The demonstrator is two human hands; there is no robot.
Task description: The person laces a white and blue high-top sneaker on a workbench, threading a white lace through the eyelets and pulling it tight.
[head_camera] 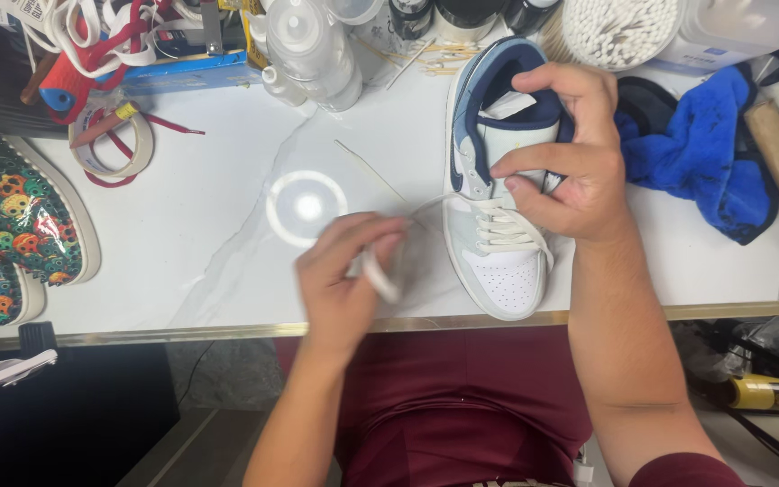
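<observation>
Patterned shoe (2, 225): lies at the 9 o'clock edge of the white counter (200, 243), multicoloured upper, pale sole, partly out of view.
Tape roll (112, 144): at about 10 o'clock, with a red-and-white tangle of laces (105, 32) beyond it towards 11.
Clear bottles (313, 50): stand at 12 o'clock, slightly left of centre, by the far edge.
Light spot (307, 207): a bright ring reflected on the counter, just left of centre.
Left hand (344, 280): at 6 o'clock near the front edge, fingers curled shut on a white lace (379, 273) that runs up and right to the sneaker; the hand is motion-blurred.
Sneaker (498, 234): white, grey and navy, lies right of centre, toe pointing to 6 o'clock, collar to 12, partly laced.
Right hand (570, 153): at 1 o'clock from centre, wrapped over the sneaker's collar and tongue, thumb pressing near the upper eyelets, fingers closed on the shoe.
Cotton swabs (619, 27): in a round tub at 1 o'clock.
Blue cloth (705, 153): crumpled at 3 o'clock, just beside the right hand.
</observation>
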